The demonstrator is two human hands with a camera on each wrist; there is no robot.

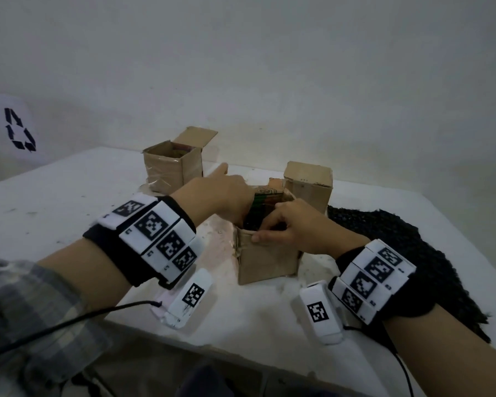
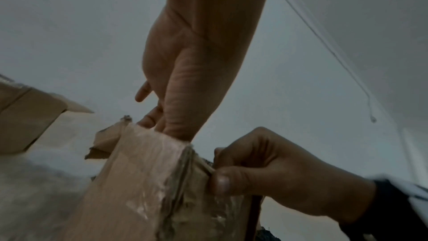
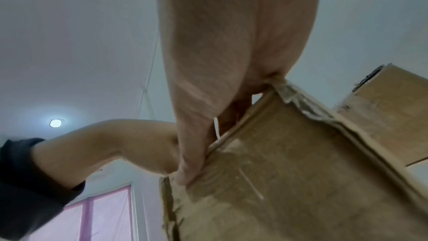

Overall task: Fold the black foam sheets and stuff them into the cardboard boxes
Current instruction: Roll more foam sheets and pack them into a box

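black foam sheet (image 1: 413,247) (knobbly) lies beside worn box (image 1: 267,259); right hand (image 1: 295,227) pinches rim, left hand (image 1: 221,196) reaches inside, grip unclear.

A white table (image 1: 69,196) stands against a pale wall (image 1: 269,67). At the far left is a white surface bearing a black recycling symbol (image 1: 20,130). In the right wrist view, a round ceiling light (image 3: 56,122) glows above a pink-curtained window (image 3: 109,213).

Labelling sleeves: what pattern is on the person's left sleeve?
Grey-and-white plaid on the left sleeve; the head view shows it best.
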